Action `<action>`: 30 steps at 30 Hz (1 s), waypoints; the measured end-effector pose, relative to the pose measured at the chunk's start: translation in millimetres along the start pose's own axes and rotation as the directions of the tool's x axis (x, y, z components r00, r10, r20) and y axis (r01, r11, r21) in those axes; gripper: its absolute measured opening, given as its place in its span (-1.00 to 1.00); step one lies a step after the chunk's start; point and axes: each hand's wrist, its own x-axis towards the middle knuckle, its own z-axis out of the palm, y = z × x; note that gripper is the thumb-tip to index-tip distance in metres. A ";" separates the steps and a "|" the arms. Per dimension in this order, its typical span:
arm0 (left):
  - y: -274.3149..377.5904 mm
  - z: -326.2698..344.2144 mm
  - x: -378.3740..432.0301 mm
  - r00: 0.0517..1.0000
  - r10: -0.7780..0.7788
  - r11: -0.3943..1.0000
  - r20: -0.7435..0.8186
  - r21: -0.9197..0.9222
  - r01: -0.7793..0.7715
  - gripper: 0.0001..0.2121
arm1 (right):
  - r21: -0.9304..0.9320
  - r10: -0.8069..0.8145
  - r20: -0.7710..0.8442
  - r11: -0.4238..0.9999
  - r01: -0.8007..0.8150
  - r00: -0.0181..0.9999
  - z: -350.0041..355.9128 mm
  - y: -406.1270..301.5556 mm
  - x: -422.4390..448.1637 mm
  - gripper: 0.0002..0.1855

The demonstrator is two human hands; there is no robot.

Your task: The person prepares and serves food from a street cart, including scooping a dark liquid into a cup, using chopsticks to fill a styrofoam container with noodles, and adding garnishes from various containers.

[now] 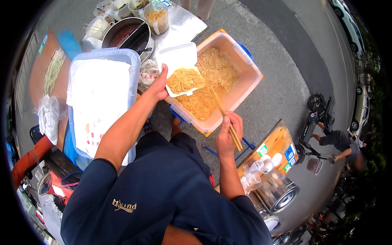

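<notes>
My left hand [159,84] grips an open white foam takeaway box [178,55] by its left side, the lid folded back. Thin yellow noodles [185,80] fill its lower half. The box is held over the corner of a large plastic tub [245,88], which has more noodles [216,67] spread across its bottom. In my right hand [229,133] is a pair of long wooden chopsticks [219,102]. Their tips point into the tub, close to the box's right edge; whether they touch noodles I cannot tell.
Left of me stands a cloth-covered plastic bin [134,76]. A divided metal pot [150,46] and several plastic jugs [159,24] occupy a metal-topped table [183,23]. At right, a wooden table [280,131] bears bags and a metal canister [275,190]. A person rides a two-wheeler [306,128] on the road.
</notes>
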 end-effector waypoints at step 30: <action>12.2 17.3 -83.3 0.948 0.038 0.994 0.316 0.088 -0.069 0.03 | -0.056 -0.256 0.372 0.953 0.297 0.892 -4.8 -127.6 32.4 -0.91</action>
